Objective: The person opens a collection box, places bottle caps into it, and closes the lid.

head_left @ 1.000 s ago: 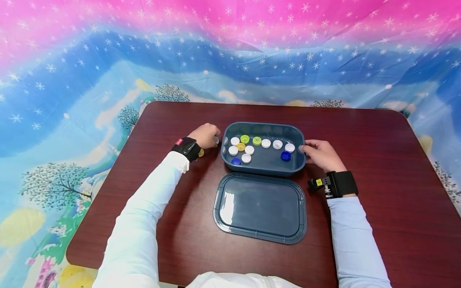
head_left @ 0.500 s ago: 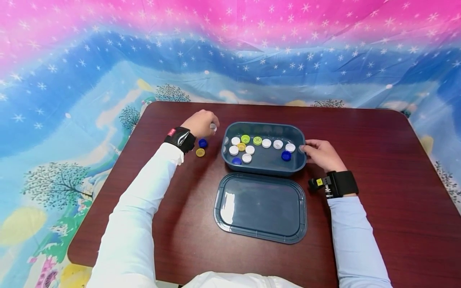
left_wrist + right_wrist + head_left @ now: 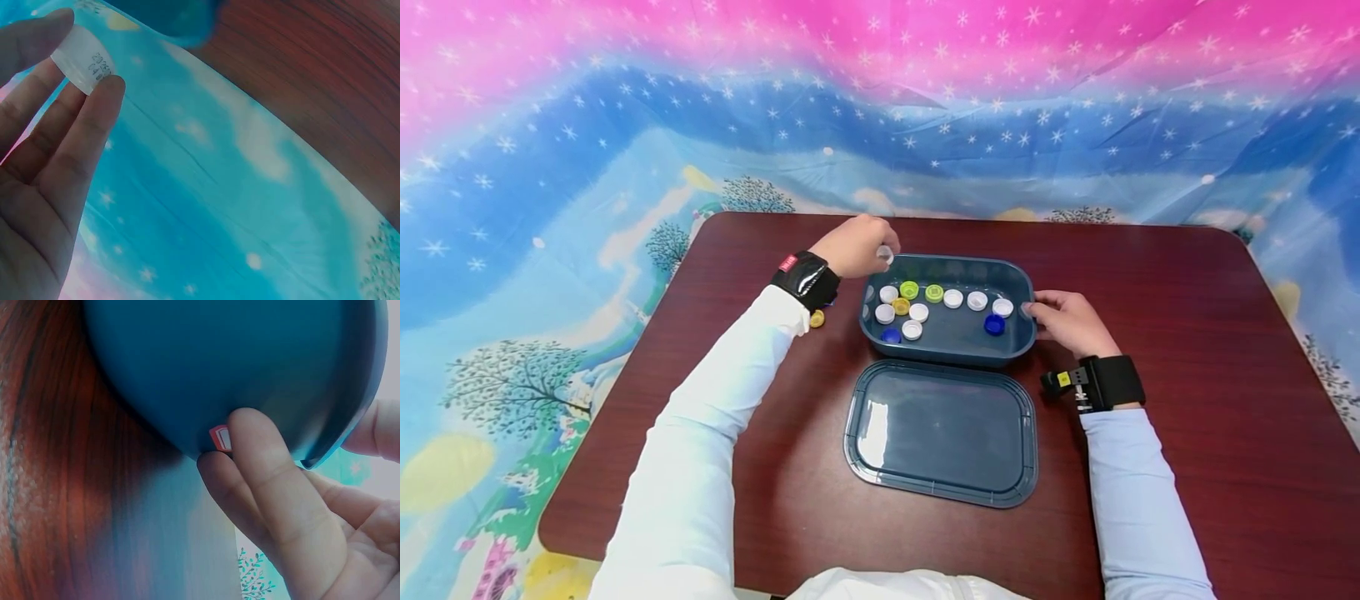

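Observation:
My left hand pinches a white bottle cap between thumb and fingertips, above the far left corner of a dark blue-grey plastic box. Dark print shows on the cap's side in the left wrist view. My right hand grips the box's right wall, thumb over the rim and fingers against the outside. Inside the box lie several bottle caps: white ones, green ones, a yellow one and blue ones.
The box's flat lid lies on the dark red wooden table, in front of the box. A yellow cap rests left of the box, near my left wrist; a blue cap beside it is mostly hidden. A patterned cloth hangs behind the table.
My left hand lifted the white cap from beside the box, then carried it right, over the box's far left corner. The right hand has stayed on the box wall.

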`<state>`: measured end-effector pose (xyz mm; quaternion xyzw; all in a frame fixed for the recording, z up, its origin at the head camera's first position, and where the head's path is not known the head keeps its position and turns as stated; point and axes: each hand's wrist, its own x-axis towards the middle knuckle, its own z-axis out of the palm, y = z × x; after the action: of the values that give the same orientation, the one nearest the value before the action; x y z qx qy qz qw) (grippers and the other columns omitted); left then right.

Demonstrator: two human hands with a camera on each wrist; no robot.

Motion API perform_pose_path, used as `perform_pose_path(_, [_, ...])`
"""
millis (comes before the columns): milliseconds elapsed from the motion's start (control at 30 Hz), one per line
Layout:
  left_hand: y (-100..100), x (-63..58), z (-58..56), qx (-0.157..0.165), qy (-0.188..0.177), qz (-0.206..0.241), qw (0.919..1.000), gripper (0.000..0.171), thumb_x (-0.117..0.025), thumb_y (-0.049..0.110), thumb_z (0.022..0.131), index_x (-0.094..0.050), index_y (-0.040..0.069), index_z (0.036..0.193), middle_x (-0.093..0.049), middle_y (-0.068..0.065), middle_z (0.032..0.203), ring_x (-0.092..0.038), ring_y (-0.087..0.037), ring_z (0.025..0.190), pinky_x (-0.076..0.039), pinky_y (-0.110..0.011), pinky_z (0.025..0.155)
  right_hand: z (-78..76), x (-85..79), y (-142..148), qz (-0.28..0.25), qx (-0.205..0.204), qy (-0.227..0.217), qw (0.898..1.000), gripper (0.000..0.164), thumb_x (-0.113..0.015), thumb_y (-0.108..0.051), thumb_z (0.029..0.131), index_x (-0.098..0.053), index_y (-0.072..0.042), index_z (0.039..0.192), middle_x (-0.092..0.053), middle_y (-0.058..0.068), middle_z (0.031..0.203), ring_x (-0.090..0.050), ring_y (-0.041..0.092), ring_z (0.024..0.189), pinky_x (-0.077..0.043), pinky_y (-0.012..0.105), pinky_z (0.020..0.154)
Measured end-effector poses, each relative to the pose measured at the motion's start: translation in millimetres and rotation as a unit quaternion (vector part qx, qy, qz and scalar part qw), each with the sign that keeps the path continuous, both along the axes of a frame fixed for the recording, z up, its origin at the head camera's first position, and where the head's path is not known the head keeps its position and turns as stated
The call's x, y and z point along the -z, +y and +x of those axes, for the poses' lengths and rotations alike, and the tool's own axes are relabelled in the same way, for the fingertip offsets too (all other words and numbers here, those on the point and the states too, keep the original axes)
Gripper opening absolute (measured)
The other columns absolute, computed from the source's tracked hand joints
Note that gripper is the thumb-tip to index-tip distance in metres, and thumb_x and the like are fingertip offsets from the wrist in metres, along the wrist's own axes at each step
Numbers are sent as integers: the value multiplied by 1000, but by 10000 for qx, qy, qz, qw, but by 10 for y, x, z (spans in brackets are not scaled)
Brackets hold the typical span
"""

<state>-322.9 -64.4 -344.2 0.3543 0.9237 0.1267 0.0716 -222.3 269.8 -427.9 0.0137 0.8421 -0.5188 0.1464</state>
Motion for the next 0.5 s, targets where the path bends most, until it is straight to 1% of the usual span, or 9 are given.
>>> perform_pose_path(133, [202, 24, 26, 175, -89, -9, 9998, 23, -68, 7, 89, -72, 6, 111, -66, -8, 112, -59, -21, 106, -48, -34, 91, -6, -5, -6, 12, 2, -12, 10000, 60, -50, -30, 102, -34, 6, 147, -49, 29, 135, -59, 40, 112, -51, 40, 89])
perform_pose_path(233, [371, 76, 23, 400, -144, -69, 9991, 24, -69, 7, 88, -71, 6, 113, -66, -7, 113, -59, -20, 107, -47, -32, 91, -5, -9, -7, -2, -1, 13, 10000, 59, -50, -29, 102, -35, 7, 146, -49, 29, 134, -59, 39, 113, -51, 39, 88])
perform_pose_path(367, [615, 193, 37, 669, -307, -253, 9970, 27, -71, 8, 88, -71, 5, 114, -67, -6, 113, -60, -18, 106, -47, -29, 90, 1, -19, -5, -36, -5, 25, 10000, 58, -50, -27, 102, -34, 7, 146, -49, 29, 134, -58, 40, 113, -52, 38, 88])
perform_pose_path(500, [830, 326, 103, 869, -480, -404, 9942, 26, -72, 9, 88, -71, 5, 114, -67, -5, 111, -60, -17, 101, -48, -28, 87, 0, -14, -3, -47, -22, -2, 10000, 59, -50, -29, 102, -34, 7, 147, -49, 29, 135, -58, 40, 113, -51, 39, 89])
